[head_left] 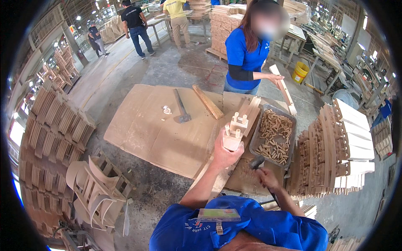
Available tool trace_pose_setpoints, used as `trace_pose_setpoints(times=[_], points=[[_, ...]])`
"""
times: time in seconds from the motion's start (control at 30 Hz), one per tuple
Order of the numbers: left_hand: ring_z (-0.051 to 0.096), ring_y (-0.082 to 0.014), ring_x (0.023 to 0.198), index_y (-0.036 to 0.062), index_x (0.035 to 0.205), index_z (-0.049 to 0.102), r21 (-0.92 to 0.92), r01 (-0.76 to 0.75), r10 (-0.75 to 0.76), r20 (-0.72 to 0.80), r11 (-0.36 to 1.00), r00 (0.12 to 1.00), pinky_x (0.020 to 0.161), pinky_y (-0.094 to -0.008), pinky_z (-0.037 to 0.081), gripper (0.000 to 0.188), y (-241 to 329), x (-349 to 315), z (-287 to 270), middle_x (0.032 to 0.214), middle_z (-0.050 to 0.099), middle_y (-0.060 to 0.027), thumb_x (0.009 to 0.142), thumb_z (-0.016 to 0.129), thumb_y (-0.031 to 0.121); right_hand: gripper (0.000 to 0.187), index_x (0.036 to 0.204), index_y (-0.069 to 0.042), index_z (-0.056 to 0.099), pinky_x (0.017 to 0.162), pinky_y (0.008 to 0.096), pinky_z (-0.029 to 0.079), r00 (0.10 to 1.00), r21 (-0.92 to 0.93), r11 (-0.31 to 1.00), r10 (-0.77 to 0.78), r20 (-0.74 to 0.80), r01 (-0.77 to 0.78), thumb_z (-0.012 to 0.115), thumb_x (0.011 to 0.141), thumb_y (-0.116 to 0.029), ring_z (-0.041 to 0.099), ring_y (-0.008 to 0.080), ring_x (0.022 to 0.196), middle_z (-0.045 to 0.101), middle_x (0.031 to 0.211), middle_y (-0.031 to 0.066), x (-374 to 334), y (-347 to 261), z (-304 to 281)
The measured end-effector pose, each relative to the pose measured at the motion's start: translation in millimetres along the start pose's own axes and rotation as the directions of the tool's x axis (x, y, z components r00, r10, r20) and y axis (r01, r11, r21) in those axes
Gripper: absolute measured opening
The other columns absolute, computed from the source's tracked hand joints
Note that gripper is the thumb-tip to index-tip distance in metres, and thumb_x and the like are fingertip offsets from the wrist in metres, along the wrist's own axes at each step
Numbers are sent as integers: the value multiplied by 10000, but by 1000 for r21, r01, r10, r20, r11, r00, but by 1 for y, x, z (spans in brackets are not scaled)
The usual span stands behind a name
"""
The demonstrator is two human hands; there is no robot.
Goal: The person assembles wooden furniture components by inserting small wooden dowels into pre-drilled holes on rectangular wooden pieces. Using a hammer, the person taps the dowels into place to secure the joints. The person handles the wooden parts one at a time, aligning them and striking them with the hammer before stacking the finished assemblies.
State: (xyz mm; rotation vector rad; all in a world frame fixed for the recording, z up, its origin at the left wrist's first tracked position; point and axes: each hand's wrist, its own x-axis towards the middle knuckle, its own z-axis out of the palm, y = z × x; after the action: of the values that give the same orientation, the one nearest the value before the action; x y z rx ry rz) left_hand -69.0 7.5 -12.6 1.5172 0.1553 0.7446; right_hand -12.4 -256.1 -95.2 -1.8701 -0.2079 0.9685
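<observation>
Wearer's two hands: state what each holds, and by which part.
The left hand grips a wooden piece near its dowelled end; the right hand holds a hammer by its handle.

From where I stand, the work surface is a broad table covered in creased tan cardboard (146, 129), pale dust smudging its left part. Farther out from the left hand's fingers (219, 140) and to their left lies a dark-headed hammer with a long dark handle (181, 109), its head toward them. Left of the hammer is a small crumpled white lump (167, 110), material unclear, with a short pale wooden peg (163, 120) near it. Straight beyond those fingers, a long brown wooden bar (208, 101) slants across the cardboard. To their right sits a grey rectangular tray (253, 142), filled with short tan wooden dowels (274, 129); it is just beyond the right hand's fingers (262, 172).
</observation>
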Motion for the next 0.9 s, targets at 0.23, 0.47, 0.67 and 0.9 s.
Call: trace_pose_setpoints(times=[0.23, 0.47, 0.67, 0.9], points=[[646, -162, 1066, -45, 1453, 454, -74, 18, -18, -3, 997, 1000, 923, -310, 535, 735, 4, 0, 3, 1209, 642, -110, 791, 764, 45, 232, 1030, -51, 592, 514, 225, 442, 782, 74, 783, -602, -164, 618, 539, 1118, -258, 557, 59, 606, 586, 774, -12, -41, -130, -38], [634, -203, 1164, -22, 1462, 463, -16, 43, -43, 30, 999, 999, 1001, -345, 509, 752, 17, 2, 7, 1265, 628, -140, 771, 749, 53, 246, 921, -50, 544, 554, 238, 428, 873, -52, 872, -486, 23, 487, 550, 1111, -207, 512, 57, 627, 545, 741, -19, -73, -214, -35], [652, -285, 1137, 4, 1430, 514, 28, -50, 50, 13, 998, 999, 995, -380, 510, 734, 8, 0, 5, 1235, 631, -151, 746, 769, 76, 245, 1038, -9, 590, 582, 250, 404, 694, -266, 671, -720, -12, 692, 565, 1106, -243, 467, 47, 664, 542, 747, -35, -86, -249, -36], [653, -280, 1098, 10, 1417, 526, 58, -60, 59, 19, 996, 998, 958, -379, 521, 716, 9, 1, 5, 1216, 627, -150, 746, 764, 82, 264, 929, -42, 569, 510, 224, 360, 585, -475, 505, -811, 24, 720, 482, 1125, -196, 463, 36, 567, 561, 741, -15, -100, -279, -43]])
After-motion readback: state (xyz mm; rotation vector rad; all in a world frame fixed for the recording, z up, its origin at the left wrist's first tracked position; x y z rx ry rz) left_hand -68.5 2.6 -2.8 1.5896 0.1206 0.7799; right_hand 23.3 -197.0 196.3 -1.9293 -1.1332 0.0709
